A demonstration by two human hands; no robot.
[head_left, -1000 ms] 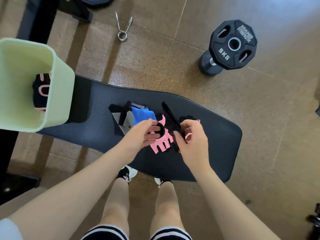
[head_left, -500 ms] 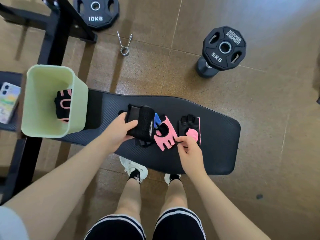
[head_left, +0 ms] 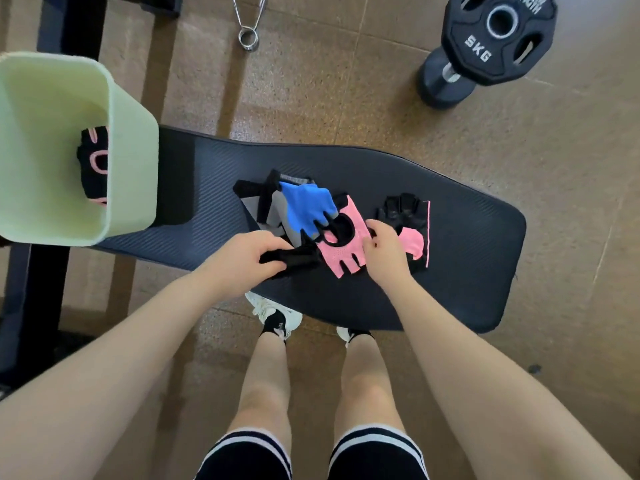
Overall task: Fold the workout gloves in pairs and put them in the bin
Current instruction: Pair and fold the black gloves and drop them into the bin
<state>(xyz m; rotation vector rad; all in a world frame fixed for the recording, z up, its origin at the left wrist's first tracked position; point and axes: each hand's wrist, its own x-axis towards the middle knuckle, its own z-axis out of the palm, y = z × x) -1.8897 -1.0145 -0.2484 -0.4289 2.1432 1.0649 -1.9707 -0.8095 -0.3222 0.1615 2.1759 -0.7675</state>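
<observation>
Several workout gloves lie on the black padded bench (head_left: 450, 271). A blue and grey glove (head_left: 304, 206) lies palm up in the middle. A pink glove (head_left: 346, 247) lies just right of it, and a black and pink glove (head_left: 407, 220) lies further right. My left hand (head_left: 242, 258) is shut on a black glove (head_left: 298, 259) at the bench's near edge. My right hand (head_left: 384, 251) pinches the right edge of the pink glove. The pale green bin (head_left: 131, 161) stands on the bench's left end, with a folded black and pink pair (head_left: 93, 164) inside.
A 5 kg dumbbell (head_left: 485, 46) stands on the brown floor at the far right. A metal spring collar (head_left: 249, 26) lies on the floor at the top. A black rack frame (head_left: 69, 26) runs along the left. My feet are under the bench's near edge.
My left hand has pulled the black glove toward the near edge, uncovering the blue and grey glove. My right hand has moved left from the black and pink glove to the pink glove.
</observation>
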